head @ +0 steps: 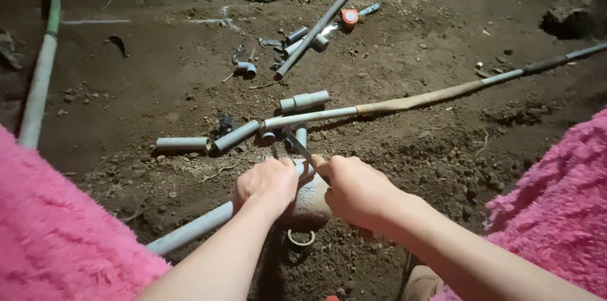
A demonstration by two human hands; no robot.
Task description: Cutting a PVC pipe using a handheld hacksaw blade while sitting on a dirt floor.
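Holding the long grey plastic pipe [196,228] down on a rock near the bottom middle, the left hand [269,184] grips tight beside the thin metal saw blade [297,144] pinched in the right hand [355,190], so a slip could cut fingers.

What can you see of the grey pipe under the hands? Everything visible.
The grey pipe is a long, round, plastic-looking tube, dusty, lying on bare dirt. It runs diagonally from lower left up toward the centre. Its upper end rests on a rounded stone. The left hand grips it there; the right hand holds a thin blade at the same spot. The end itself is hidden by the hands.
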